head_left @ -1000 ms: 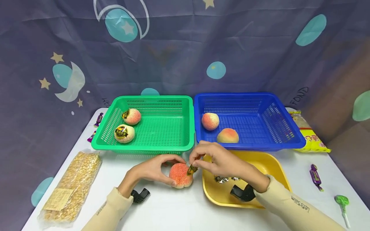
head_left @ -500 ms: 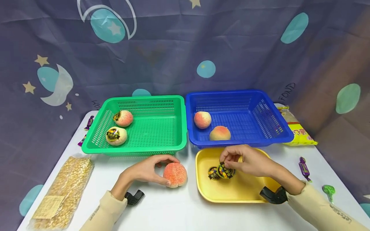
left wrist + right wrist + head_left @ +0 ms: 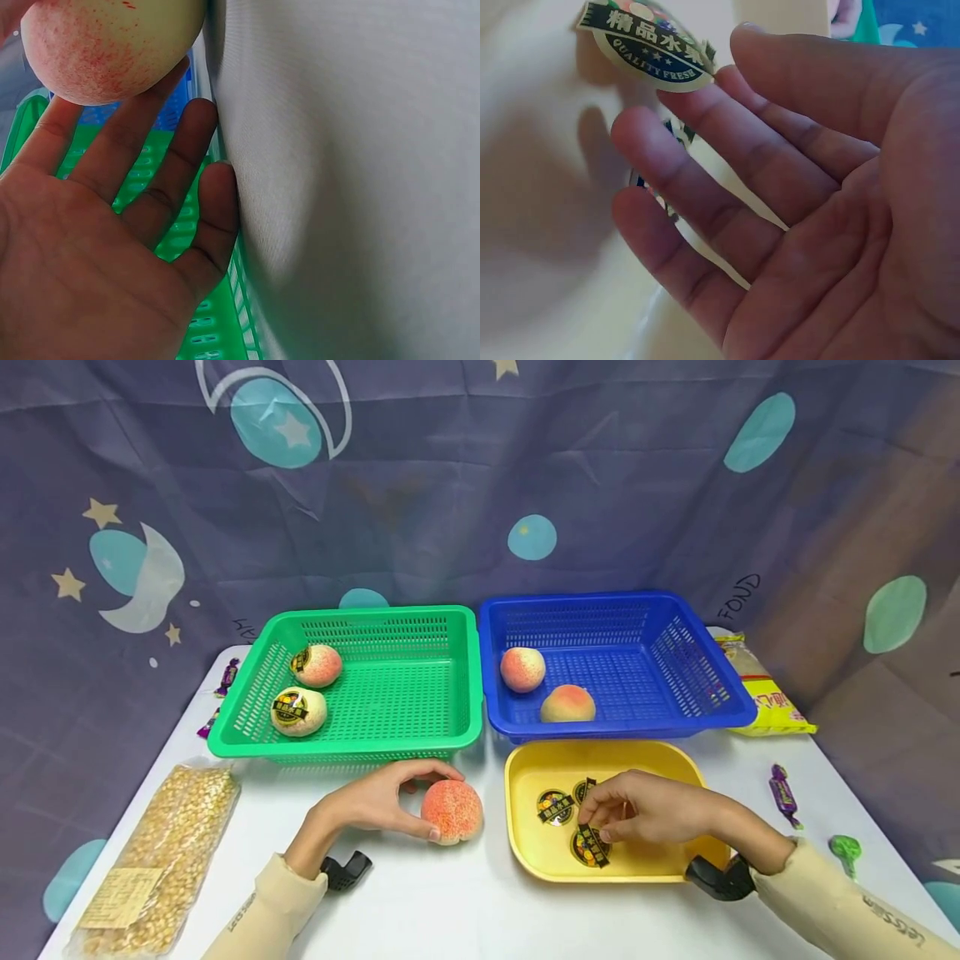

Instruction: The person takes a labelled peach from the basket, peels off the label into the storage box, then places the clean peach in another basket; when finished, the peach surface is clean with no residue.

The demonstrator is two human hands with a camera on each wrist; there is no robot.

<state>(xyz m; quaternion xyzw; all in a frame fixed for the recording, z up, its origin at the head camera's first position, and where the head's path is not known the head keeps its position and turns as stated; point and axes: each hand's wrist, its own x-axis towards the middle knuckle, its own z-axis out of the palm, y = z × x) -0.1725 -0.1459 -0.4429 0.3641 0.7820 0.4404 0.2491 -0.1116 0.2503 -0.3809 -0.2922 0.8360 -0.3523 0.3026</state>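
Note:
My left hand (image 3: 390,797) holds a pink-and-cream peach (image 3: 452,812) on the white table, thumb on the near side and fingers behind it. The left wrist view shows the peach's pale underside (image 3: 112,45) at the fingertips, the other fingers loosely spread. Over the yellow tray (image 3: 517,852), my right hand (image 3: 648,810) has its fingertips right at a round black-and-gold fruit sticker (image 3: 590,846). In the right wrist view its thumb stands apart from the fingers, with the sticker (image 3: 652,45) by the fingertips. Another sticker (image 3: 555,807) lies left in the tray; one (image 3: 583,790) is partly hidden by the hand.
A green basket (image 3: 345,747) at the back left contains two stickered peaches (image 3: 298,712). Beside it, a blue basket (image 3: 622,728) has two plain peaches (image 3: 567,703). A bag of corn kernels (image 3: 161,852) lies left; wrapped candies (image 3: 783,795), a green lollipop (image 3: 846,850) and a yellow packet (image 3: 772,706) lie right.
My right hand has carried the sticker from the peach into the yellow tray, and its thumb and fingers have parted. The left hand stays on the peach. The head view has shifted slightly.

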